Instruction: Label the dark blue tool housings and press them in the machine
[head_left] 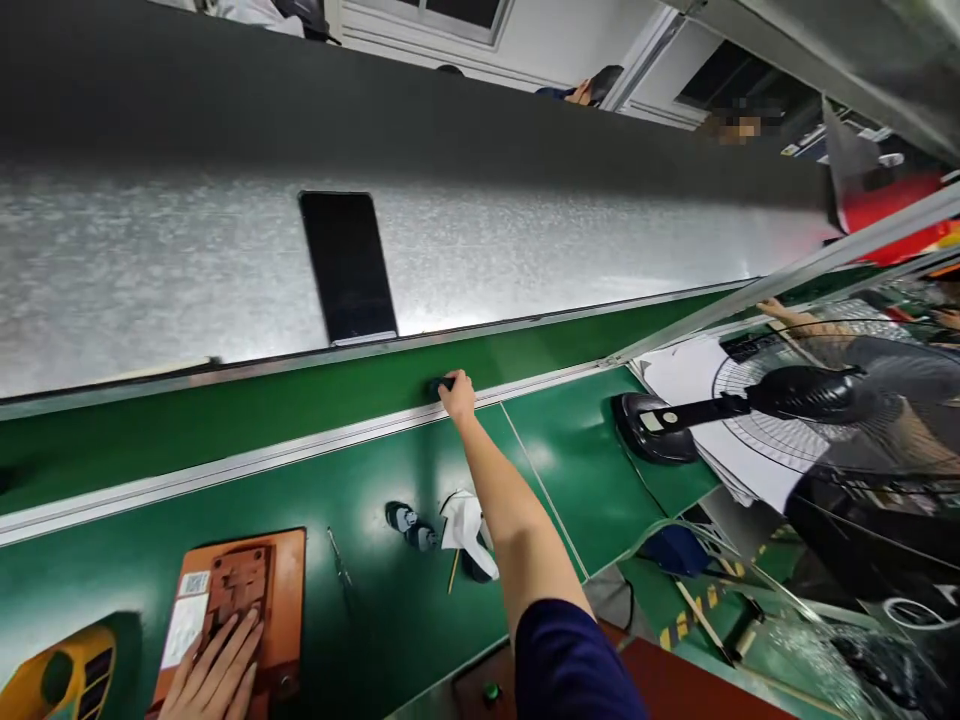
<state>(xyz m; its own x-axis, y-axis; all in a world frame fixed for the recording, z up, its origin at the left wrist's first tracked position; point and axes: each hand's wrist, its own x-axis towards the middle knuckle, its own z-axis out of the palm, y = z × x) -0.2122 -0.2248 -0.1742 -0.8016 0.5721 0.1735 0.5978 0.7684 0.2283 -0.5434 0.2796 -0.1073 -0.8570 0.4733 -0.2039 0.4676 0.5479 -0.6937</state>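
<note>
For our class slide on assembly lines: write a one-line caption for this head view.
Right hand grips a small dark part on the green conveyor belt; left hand rests flat on an orange fixture.

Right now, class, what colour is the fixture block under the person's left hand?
Orange-brown: the fixture block under the left hand, seen best in the head view.

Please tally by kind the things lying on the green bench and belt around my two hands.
Small dark parts: 3, one at the right hand on the belt, two on the bench
Orange fixture under the left hand: 1
White cloth: 1
Total: 5
</note>
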